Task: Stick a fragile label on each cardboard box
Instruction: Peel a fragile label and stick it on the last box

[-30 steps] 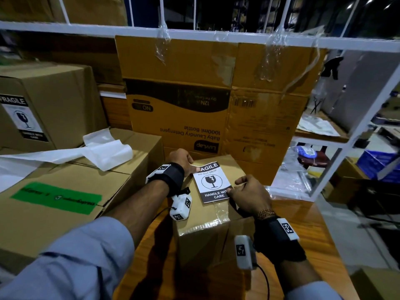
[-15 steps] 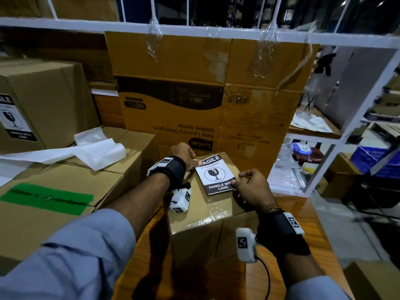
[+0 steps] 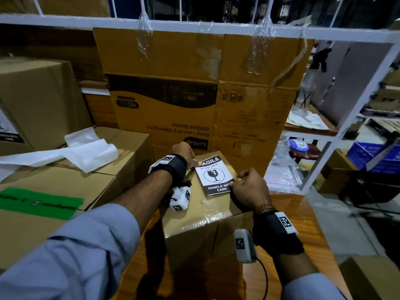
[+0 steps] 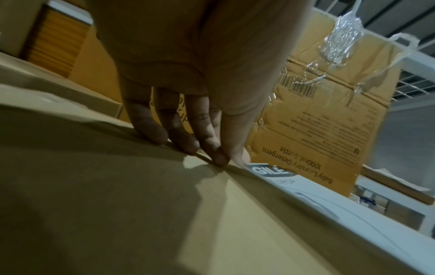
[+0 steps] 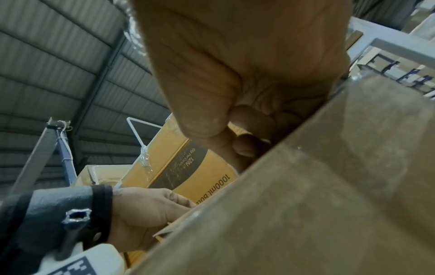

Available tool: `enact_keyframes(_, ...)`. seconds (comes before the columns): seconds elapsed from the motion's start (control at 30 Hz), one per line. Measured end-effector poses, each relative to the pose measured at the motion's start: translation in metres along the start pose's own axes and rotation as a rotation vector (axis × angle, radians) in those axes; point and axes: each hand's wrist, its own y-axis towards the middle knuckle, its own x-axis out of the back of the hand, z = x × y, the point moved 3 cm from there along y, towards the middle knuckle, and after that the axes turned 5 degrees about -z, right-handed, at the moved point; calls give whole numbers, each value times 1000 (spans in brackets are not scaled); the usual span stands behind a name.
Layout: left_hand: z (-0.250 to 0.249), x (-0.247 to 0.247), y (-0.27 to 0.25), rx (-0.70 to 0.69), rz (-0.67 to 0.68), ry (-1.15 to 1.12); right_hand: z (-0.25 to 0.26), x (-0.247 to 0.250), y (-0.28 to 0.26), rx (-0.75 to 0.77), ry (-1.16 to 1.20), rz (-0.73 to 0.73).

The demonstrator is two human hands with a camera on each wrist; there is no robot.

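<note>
Head view: the label (image 3: 215, 175) lies on top of the small box (image 3: 194, 217), slightly askew, with the left hand (image 3: 184, 153) at its far left corner and the right hand (image 3: 249, 189) at its near right corner. The left thumb and fingers pinch or pin that corner; the right fingers are curled, the thumb touching the label's edge. The step in hand looks like laying the sticker down, and it is best done by anchoring one corner, squaring the edges with the box's, then sweeping flat fingers outward so no bubble or crease is trapped, keeping off the glossy clear tape (image 3: 211, 210), where a ridge could lift it. The label is smooth, thin black-and-white paper; the box is matte brown corrugated card with a crinkled tape seam. A bigger box (image 3: 39, 100) at left already bears a label. Left wrist view: straightish fingertips (image 4: 219, 156) press down at the label's corner on the card, thumb beside them, clamping it flat rather than wrapping it; the sheet looks thin and flexible. Right wrist view: the right fingers (image 5: 249, 147) curl tightly at the box's top edge; whether they actually grasp the label is hidden by the card wall.
</note>
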Motion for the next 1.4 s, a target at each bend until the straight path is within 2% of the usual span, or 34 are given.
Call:
enact_keyframes(0.63,-3,-8,8,17,-37,148,4,0,0,-11,-41,-1)
enact_keyframes(0.9,-3,-10,7,23,-25,167,5,-1,0,0,-47,-18)
enact_keyframes(1.23,-9,-8,0,-8,-18,306,5,4,-3,-14,-33,-8)
enact_keyframes(1.4,-9,-2,-3,43,20,312,4,3,-5,-10,-26,-12)
